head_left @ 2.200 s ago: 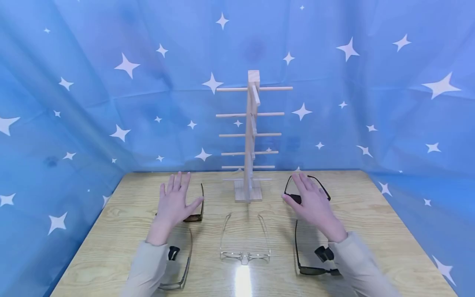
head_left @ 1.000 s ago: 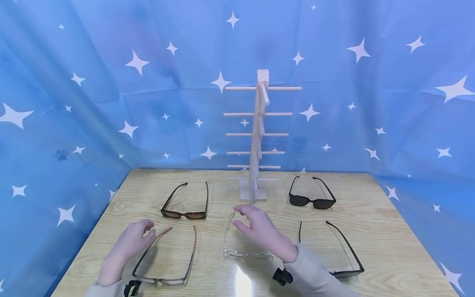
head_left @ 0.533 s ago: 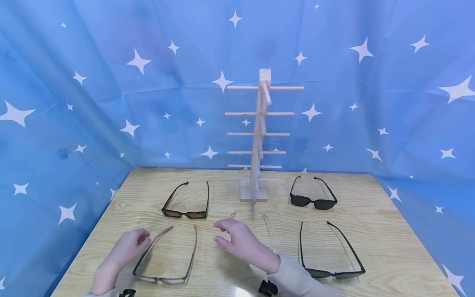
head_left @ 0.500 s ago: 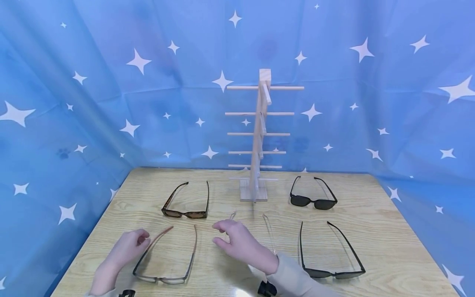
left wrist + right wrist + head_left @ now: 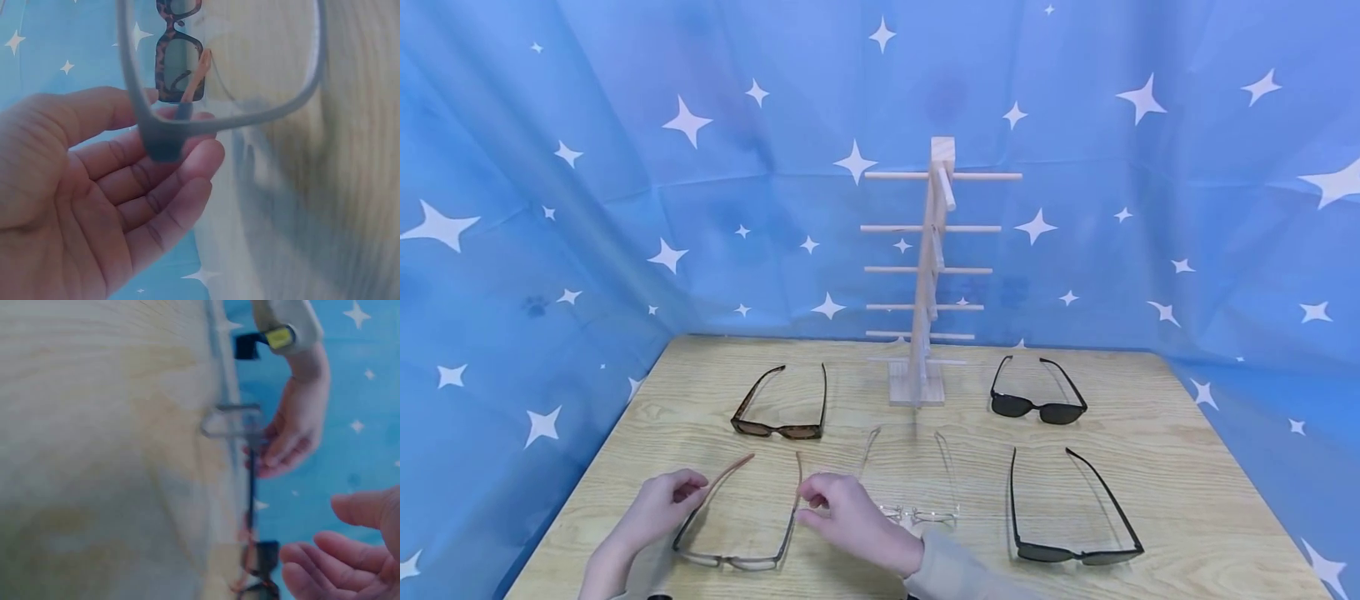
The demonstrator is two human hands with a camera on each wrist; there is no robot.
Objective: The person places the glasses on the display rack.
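Note:
A pair of eyeglasses [image 5: 721, 561] with a grey front and brownish temples lies unfolded on the wooden table, lenses toward me. My left hand [image 5: 651, 510] is beside its left temple; in the left wrist view, that hand's thumb and fingers [image 5: 181, 219] stand apart around the hinge corner of the frame [image 5: 250, 123]. My right hand [image 5: 859, 518] is at the right temple, fingertips overlapping it in the head view. In the right wrist view, my right hand [image 5: 350, 556] has loosely bent fingers with a gap to the thumb. Clear-framed eyeglasses [image 5: 942, 516] lie partly behind the right hand.
A wooden display rack [image 5: 927, 250] with several crossbars stands at the table's back. Tortoiseshell sunglasses [image 5: 778, 431] lie back left, black sunglasses [image 5: 1037, 411] back right, and another dark pair [image 5: 1078, 556] front right. A blue star-patterned cloth [image 5: 760, 125] hangs behind the table [image 5: 1180, 467].
My right hand has moved from over the clear eyeglasses left to the grey-fronted pair's right temple. Earlier, both hands drew back from farther up the table. The left hand has barely moved lately.

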